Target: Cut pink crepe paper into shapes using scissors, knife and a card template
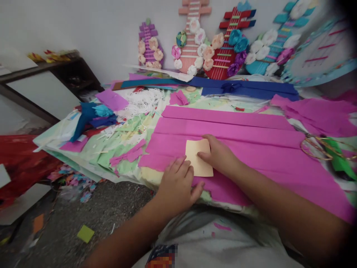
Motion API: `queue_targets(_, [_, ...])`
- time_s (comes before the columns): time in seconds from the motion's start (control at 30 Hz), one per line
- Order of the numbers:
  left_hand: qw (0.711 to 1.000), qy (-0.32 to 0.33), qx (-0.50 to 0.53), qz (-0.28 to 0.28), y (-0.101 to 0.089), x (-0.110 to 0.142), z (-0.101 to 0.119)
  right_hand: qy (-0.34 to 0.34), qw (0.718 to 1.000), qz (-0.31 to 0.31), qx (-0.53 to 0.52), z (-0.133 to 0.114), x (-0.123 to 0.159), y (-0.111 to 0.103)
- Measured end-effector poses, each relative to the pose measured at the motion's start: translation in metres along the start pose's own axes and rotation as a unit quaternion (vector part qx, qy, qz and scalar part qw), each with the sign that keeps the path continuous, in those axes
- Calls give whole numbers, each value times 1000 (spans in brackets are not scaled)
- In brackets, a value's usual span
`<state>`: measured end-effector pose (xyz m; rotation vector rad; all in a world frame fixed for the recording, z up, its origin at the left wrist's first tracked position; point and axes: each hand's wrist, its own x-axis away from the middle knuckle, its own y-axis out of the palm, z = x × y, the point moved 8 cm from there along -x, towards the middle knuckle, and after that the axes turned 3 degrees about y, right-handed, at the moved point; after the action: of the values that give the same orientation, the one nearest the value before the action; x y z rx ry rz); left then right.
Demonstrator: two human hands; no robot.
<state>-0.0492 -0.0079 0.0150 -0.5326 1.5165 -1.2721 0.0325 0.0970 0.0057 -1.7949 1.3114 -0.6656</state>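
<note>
A cream rectangle of paper lies over a wide sheet of magenta crepe paper with long fold lines across it. My right hand grips the cream piece at its right edge, the thumb on top and a finger at the upper corner; the other fingers are mostly hidden. My left hand rests flat, its fingertips at the left edge of the cream piece and its thumb held apart.
Scissors with gold loop handles lie at the right by a green strip. Tangled white string, magenta scraps and blue crepe paper are spread around. Several flower-decorated lute shapes, one red, lean on the wall. Paper bits litter the floor.
</note>
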Motion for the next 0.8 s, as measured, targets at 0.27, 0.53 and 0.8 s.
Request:
queue_targets(0.27, [1000, 1, 4, -21, 6, -10, 5, -217, 959, 8, 183, -26, 31, -21])
queue_targets(0.53, [999, -35, 30, -12, 3, -6, 0, -240, 943, -110, 204, -9, 29, 3])
queue_targets(0.8, [996, -77, 25, -26, 3, -5, -13, -257, 940, -109, 196, -17, 29, 9])
